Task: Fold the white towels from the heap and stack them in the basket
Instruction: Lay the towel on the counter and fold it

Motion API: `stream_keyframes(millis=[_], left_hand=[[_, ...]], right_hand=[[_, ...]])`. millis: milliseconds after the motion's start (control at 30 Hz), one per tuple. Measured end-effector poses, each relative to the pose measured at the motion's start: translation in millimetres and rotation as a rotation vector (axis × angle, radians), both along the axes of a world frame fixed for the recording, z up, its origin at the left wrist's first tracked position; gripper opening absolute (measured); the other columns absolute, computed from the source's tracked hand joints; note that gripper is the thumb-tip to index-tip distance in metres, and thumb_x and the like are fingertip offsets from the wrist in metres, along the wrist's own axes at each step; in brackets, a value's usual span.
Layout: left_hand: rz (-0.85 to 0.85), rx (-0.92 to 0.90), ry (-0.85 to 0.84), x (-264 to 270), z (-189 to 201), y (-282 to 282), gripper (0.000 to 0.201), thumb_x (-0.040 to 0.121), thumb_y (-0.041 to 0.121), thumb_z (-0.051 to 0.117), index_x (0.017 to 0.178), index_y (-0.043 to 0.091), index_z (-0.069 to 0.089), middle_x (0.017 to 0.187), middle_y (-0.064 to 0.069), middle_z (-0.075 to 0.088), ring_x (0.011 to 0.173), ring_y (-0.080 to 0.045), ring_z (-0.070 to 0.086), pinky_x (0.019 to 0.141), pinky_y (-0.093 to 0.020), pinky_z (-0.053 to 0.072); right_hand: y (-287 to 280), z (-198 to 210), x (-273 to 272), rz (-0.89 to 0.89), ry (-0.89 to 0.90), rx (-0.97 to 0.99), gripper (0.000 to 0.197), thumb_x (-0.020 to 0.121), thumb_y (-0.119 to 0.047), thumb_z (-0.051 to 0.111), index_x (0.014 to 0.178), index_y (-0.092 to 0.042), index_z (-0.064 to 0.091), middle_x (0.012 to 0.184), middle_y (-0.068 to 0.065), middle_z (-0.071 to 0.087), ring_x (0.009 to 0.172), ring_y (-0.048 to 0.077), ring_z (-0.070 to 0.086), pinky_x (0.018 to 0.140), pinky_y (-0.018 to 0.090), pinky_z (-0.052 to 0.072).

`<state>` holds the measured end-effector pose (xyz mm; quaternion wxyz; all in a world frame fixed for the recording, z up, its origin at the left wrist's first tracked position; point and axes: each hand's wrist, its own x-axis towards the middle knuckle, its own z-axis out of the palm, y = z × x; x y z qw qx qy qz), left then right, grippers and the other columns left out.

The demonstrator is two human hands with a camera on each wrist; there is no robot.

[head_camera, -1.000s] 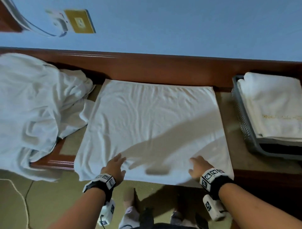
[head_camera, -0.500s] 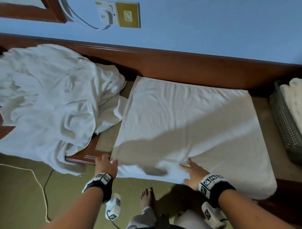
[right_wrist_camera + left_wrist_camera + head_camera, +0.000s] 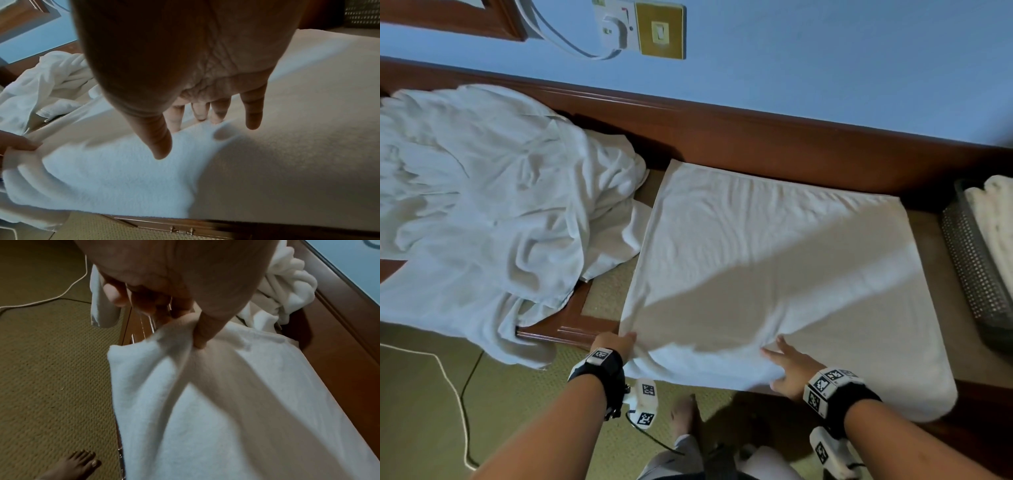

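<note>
White terry towel (image 3: 774,274) lies flat on the wooden bench (image 3: 571,322), between the heap (image 3: 482,205) at left and the basket (image 3: 976,270) at right; near edge overhangs the bench front.

Change vs. a second ago: then both hands lay near the middle of the near edge. Now the left hand (image 3: 613,344) has gone to the near-left corner and pinches it, thumb over curled fingers, with the cloth drawn into ridges (left wrist view (image 3: 185,331)). The right hand (image 3: 789,371) has shifted toward the middle of the near edge; fingers (image 3: 254,113) straight and spread, tips on or just above the cloth, gripping nothing. Cloth bunches up between the two hands.

Reading: smoothing looks finished; the next fold is likely starting, left corner to be carried over to the right, right hand marking the crease.

Orientation: panel nearly square, long axis hard to call. Far edge runs along the backboard (image 3: 756,137); whole panel skewed slightly, far-left corner toward the heap, near-right corner rounded and hanging.

Basket already holds folded towels (image 3: 993,212).
</note>
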<state>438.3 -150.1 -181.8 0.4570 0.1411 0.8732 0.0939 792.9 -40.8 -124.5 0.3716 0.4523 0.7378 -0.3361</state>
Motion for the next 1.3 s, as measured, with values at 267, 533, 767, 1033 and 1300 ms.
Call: stream_keyframes(millis=[267,533,767,1033,1300], left_hand=[[-0.083,0.089,-0.014,-13.4,-7.6,-28.2,0.041,0.092,0.045,0.063,0.107,0.006,0.063,0.111,-0.018,0.068,0.088,-0.029,0.061,0.083,-0.036,0.049],[-0.265,0.029,0.01,-20.4,1.2,-50.0,0.018,0.083,0.023,0.065,0.093,0.01,0.058,0.092,-0.013,0.063,0.083,-0.029,0.06,0.063,-0.03,0.04],[-0.285,0.123,-0.075,-9.9,-12.8,-68.4,0.031,0.102,0.026,0.046,0.118,0.005,0.062,0.113,-0.017,0.066,0.099,-0.031,0.061,0.078,-0.03,0.04],[-0.055,0.176,-0.024,-14.3,-14.6,-68.0,0.016,0.096,0.023,0.052,0.081,0.017,0.052,0.077,-0.008,0.055,0.071,-0.025,0.051,0.062,-0.032,0.036],[0.029,0.216,-0.006,5.3,-12.7,-52.6,0.021,0.093,0.027,0.064,0.087,0.009,0.055,0.087,-0.011,0.06,0.082,-0.028,0.056,0.073,-0.034,0.042]], right_hand=[[8.6,3.0,-4.3,-0.02,-0.013,-0.002,0.075,0.097,-0.036,0.052,0.158,-0.04,0.01,0.164,0.004,-0.019,0.153,0.025,0.013,0.118,0.031,0.028],[15.5,7.6,-18.7,-0.024,-0.085,0.034,0.059,0.098,-0.036,0.052,0.151,-0.037,0.028,0.166,0.002,0.014,0.122,0.021,0.056,0.092,0.028,0.049],[11.0,9.6,-33.8,0.027,-0.151,0.098,0.048,0.092,-0.037,0.055,0.135,-0.03,0.035,0.137,0.009,0.049,0.084,0.018,0.062,0.062,0.03,0.048],[7.5,-0.7,-43.3,0.075,-0.21,0.148,0.056,0.091,-0.037,0.055,0.138,-0.023,0.03,0.158,0.018,0.026,0.086,0.024,0.06,0.054,0.028,0.042],[-0.6,-4.1,-25.1,0.038,-0.09,0.228,0.053,0.089,-0.04,0.058,0.135,-0.031,0.033,0.151,0.008,0.041,0.1,0.023,0.066,0.079,0.033,0.053]])
